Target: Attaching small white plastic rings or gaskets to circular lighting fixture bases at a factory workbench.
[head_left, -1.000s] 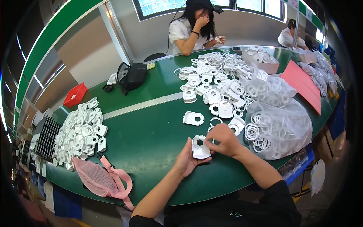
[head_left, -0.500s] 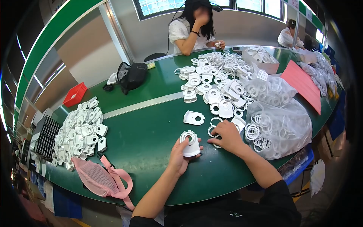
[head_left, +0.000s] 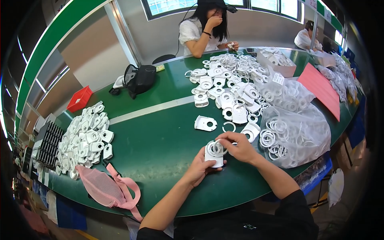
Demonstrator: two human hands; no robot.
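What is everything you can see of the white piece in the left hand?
The white piece looks like plastic: a plate, rounded at one end around a circular opening, squarer at the other. It tilts above the green table, gripped by the left hand. The right hand holds a white ring at its opening; contact unclear.

Small-parts workshop, viewed from my place at a long green counter (head_left: 160, 140): heaps of matching white parts (head_left: 86, 138), a clear bag (head_left: 310, 136) of white rings (head_left: 267, 139), an open red bin (head_left: 80, 100), and, across from me, a co-worker (head_left: 194, 34) holding small white pieces (head_left: 231, 46).
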